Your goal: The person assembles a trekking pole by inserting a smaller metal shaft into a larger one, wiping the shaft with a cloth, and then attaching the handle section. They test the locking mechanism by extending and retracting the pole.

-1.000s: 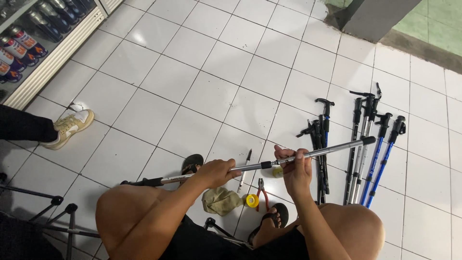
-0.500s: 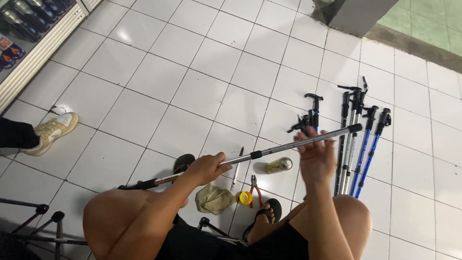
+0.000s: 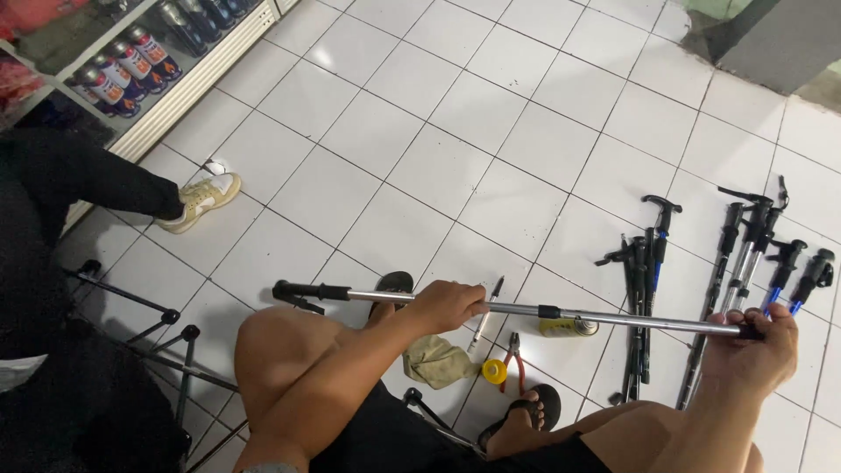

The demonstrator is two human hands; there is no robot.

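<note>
1. White floor tiles (image 3: pixel 412 166) fill the view, seen from above by a seated person whose bare knees sit at 6 o'clock.

2. Left hand (image 3: pixel 448 305), near the centre, is clenched around the silver shaft of a trekking pole (image 3: pixel 526 308) held level above the floor.

3. Right hand (image 3: pixel 755 350), at 4 o'clock, grips the pole's thin far end; whether the fingers pinch the tip or a small cap there is hard to tell.

4. Compared with a second ago, the hands have moved well apart: they were close together at mid-shaft, and now the right hand sits at the very end. The pole looks longer, so its lower section seems to have been drawn out.

5. The pole's black handle (image 3: pixel 302 291) points to 9 o'clock, past the left knee.

6. On the floor below the pole lie a crumpled tan cloth (image 3: pixel 438 361), a pen (image 3: pixel 486 313), red-handled pliers (image 3: pixel 515 357), a yellow cap (image 3: pixel 494 371) and a small yellow can (image 3: pixel 565 328).

7. At 3 o'clock more poles (image 3: pixel 644 289) lie side by side, some with blue shafts.

8. At 9 o'clock another person's leg ends in a tan shoe (image 3: pixel 200 201); a glass-fronted shelf of cans (image 3: pixel 131 61) stands at 10 o'clock.
</note>
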